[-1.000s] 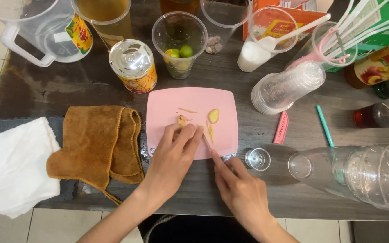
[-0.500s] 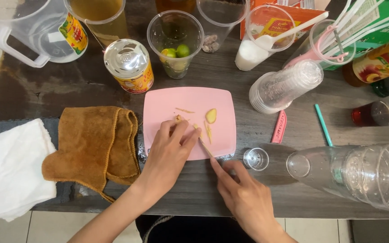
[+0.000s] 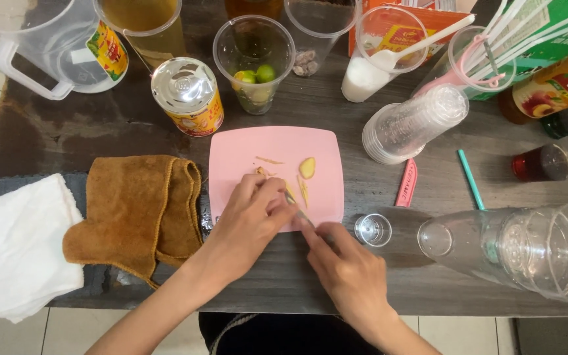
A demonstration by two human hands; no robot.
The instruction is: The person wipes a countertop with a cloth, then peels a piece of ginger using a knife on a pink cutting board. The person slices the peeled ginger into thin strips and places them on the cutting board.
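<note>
While your left hand (image 3: 252, 212) pins a small pale ginger piece (image 3: 272, 190), your right hand (image 3: 346, 268) grips a thin knife (image 3: 299, 210).
Both grips are closed, over the near edge of the flat pink plastic cutting board (image 3: 277, 146); a ginger slice (image 3: 307, 167) lies beyond, a brown folded cloth (image 3: 136, 210) left on the dark worktop (image 3: 54, 135).

A brown cloth (image 3: 136, 213) lies left, a tin can (image 3: 189, 95) and stacked plastic cups (image 3: 412, 121) behind.
</note>
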